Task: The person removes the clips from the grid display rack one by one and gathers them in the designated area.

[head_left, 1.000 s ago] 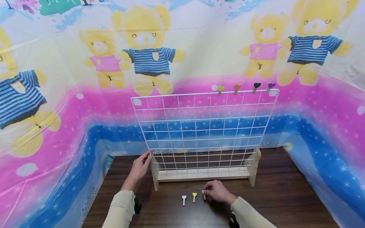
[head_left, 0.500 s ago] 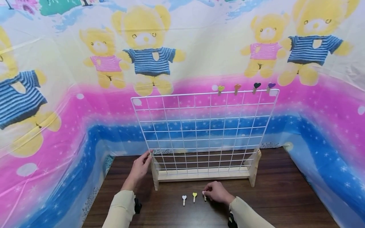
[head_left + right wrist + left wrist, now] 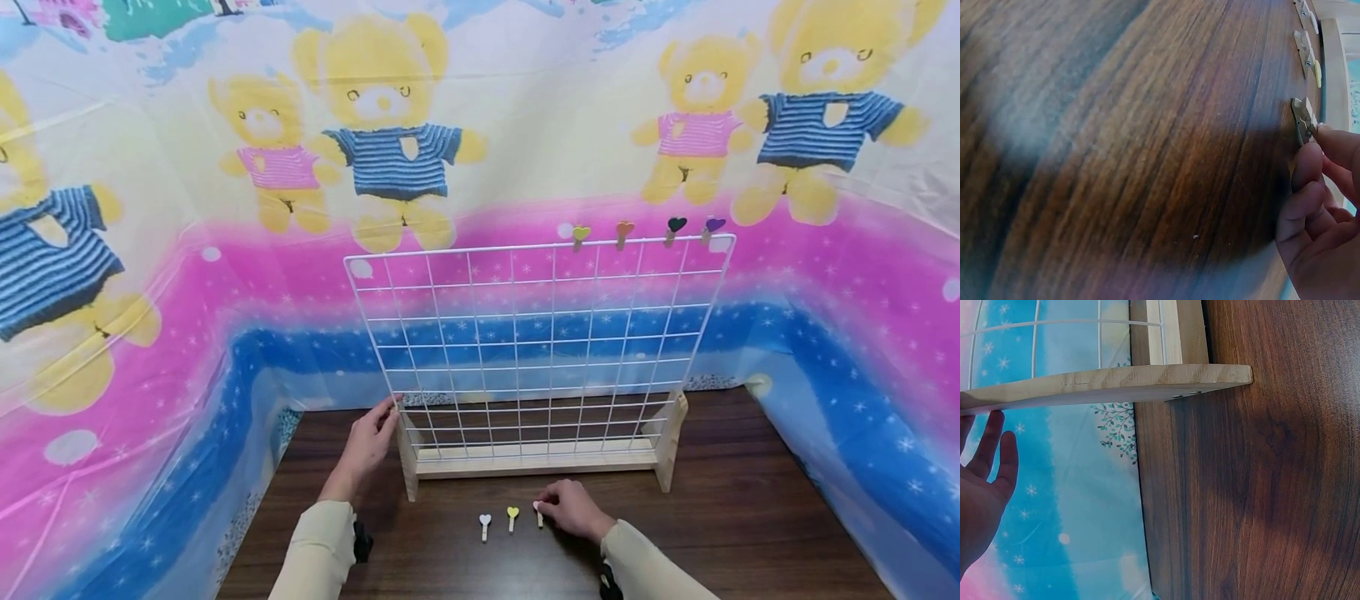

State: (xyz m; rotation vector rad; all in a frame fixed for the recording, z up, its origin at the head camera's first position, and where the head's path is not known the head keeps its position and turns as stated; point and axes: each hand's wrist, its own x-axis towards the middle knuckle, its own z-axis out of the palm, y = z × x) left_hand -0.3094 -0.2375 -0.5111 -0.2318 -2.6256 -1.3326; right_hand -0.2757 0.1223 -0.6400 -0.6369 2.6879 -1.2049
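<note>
- Right hand (image 3: 572, 504), 1: thumb and finger pinching a wooden clip with a pale heart.
- Pale-heart clip (image 3: 1303, 119), 1: at the right hand's fingertips, over the table; cannot tell whether it touches the surface.
- Yellow-heart clip (image 3: 512, 517), 1: on the table, just left of the right hand's fingertips.
- White-heart clip (image 3: 484, 525), 1: on the table, farther left of the right hand, beside the yellow-heart clip.
- Left hand (image 3: 368, 437), 1: released, fingers extended, fingertips touching the stand's near upright.
- Wooden stand (image 3: 536, 468), 1: right of the left hand, beyond the right hand.
- White wire grid (image 3: 552, 341), 1: upright in the stand, above and beyond the right hand.
- Heart clips on the grid's top bar, 4, well above the right hand: yellow-green (image 3: 581, 233), orange (image 3: 625, 228), dark green (image 3: 677, 224), purple (image 3: 714, 224).
- Table (image 3: 750, 500), 1: brown wood grain, beneath both hands.
- Bear-print cloth (image 3: 555, 125), behind everything, farthest from the hands.
</note>
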